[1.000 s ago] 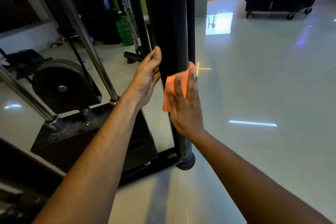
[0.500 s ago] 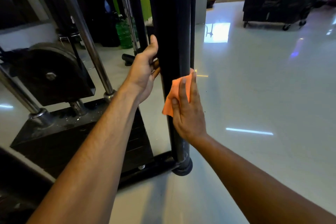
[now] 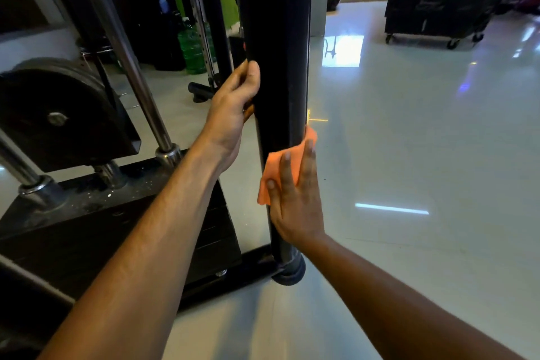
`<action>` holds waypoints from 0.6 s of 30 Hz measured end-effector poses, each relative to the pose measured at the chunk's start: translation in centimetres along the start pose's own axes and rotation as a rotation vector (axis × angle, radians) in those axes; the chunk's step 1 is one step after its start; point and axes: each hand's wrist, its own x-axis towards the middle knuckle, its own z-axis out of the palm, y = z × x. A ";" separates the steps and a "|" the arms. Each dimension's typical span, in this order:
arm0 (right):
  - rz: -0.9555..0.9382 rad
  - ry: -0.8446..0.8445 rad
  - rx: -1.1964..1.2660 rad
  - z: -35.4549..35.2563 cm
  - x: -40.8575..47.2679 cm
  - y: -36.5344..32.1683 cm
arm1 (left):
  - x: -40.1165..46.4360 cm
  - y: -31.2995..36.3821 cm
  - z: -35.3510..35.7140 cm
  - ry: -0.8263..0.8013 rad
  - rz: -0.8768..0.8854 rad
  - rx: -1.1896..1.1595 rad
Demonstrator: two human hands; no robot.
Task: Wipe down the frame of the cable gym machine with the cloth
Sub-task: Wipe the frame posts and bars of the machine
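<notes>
The cable machine's thick black upright post (image 3: 277, 47) rises through the middle of the view from a round foot (image 3: 289, 270) on the floor. My right hand (image 3: 295, 204) lies flat against the post's lower part and presses an orange cloth (image 3: 277, 166) onto it. My left hand (image 3: 233, 108) grips the post's left side higher up, thumb on the front, fingers wrapped behind and hidden.
Left of the post stand the black weight stack (image 3: 96, 231), two chrome guide rods (image 3: 117, 38) and a black pulley disc (image 3: 55, 114). A green water jug (image 3: 193, 50) stands behind. Glossy pale floor (image 3: 423, 140) spreads to the right, with a wheeled black cart (image 3: 435, 6) far back.
My right hand has slid the orange cloth down the post toward its foot. My left hand has kept its grip at about the same height on the post.
</notes>
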 end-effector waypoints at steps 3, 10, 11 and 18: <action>0.037 0.015 0.034 0.7 -0.1 -0.2 | -0.4 -0.4 0.2 -0.012 0.020 0.033; -0.030 0.138 0.063 -0.1 3.4 -0.1 | -1.1 -2.5 -0.5 -0.024 -0.028 -0.001; -0.033 0.115 0.046 0.7 2.0 0.6 | -1.3 -2.9 -0.3 -0.022 -0.026 -0.006; -0.060 0.091 0.011 1.6 -0.1 1.4 | -2.4 -4.6 1.4 0.100 -0.038 -0.109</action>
